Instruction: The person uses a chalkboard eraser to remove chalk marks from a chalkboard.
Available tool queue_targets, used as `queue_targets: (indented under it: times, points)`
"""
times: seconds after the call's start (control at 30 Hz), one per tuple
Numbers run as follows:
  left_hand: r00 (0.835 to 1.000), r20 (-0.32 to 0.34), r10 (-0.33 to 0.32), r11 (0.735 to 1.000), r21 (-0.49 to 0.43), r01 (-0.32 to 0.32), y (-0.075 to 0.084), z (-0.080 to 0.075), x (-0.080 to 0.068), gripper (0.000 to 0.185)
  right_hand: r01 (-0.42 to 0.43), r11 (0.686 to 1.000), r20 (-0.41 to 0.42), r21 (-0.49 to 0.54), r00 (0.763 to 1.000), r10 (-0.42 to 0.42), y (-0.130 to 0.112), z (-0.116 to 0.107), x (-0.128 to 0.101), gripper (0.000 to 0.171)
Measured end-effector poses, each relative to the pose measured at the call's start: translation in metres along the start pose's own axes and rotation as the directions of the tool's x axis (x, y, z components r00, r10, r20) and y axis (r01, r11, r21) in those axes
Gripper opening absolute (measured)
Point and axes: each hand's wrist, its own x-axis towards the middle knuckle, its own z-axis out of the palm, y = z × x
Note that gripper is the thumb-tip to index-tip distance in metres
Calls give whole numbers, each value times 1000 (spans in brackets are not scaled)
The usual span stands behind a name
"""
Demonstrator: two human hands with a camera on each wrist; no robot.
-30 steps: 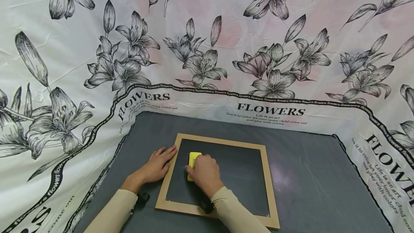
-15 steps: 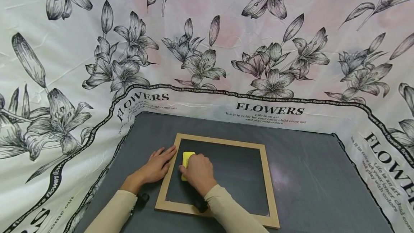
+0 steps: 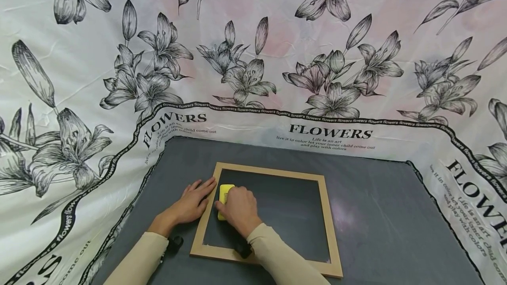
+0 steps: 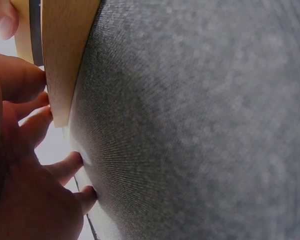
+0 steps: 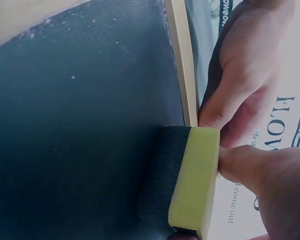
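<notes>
- While the left hand is resting against the left edge of a wood-framed chalkboard, the right hand is gripping a yellow-and-black chalkboard eraser on the board's dark face.
- Fingers and thumb of the right hand are clasping the eraser's yellow body, with its black side facing the board; the eraser is sitting just beside the left side of the pale wooden frame, its length running roughly parallel to it.
- The left hand is gripping nothing, its fingers extending loosely, some touching the outer side of the frame and others resting on the gray covering beside it.
- Pale specks are dotting the chalkboard in the right wrist view, gathering more thickly along the frame's inner edges.
- The chalkboard is lying flat and slightly askew on a bench with a dark gray covering.
- Cream sleeves are covering both forearms, and a black device is showing at each wrist.
- White fabric printed with black lilies is surrounding the bench, bearing the word "FLOWERS."
</notes>
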Motion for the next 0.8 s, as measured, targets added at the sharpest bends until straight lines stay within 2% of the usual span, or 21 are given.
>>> queue_targets:
  times: [0.1, 0.27, 0.63, 0.8]
  points:
    - [999, 26, -33, 999, 30, 32, 4, -2, 1, 59, -32, 999, 11, 15, 999, 32, 0, 0, 0, 58]
    - [998, 37, -48, 998, 39, 47, 5, -2, 2, 59, -63, 998, 25, 31, 998, 62, 2, 1, 1, 72]
    - [998, 36, -53, 998, 40, 51, 3, -1, 2, 59, -77, 996, 36, 51, 997, 75, 2, 1, 1, 75]
    - [999, 20, -30, 999, 30, 29, 3, -1, 1, 59, -95, 995, 35, 39, 995, 93, 2, 0, 1, 74]
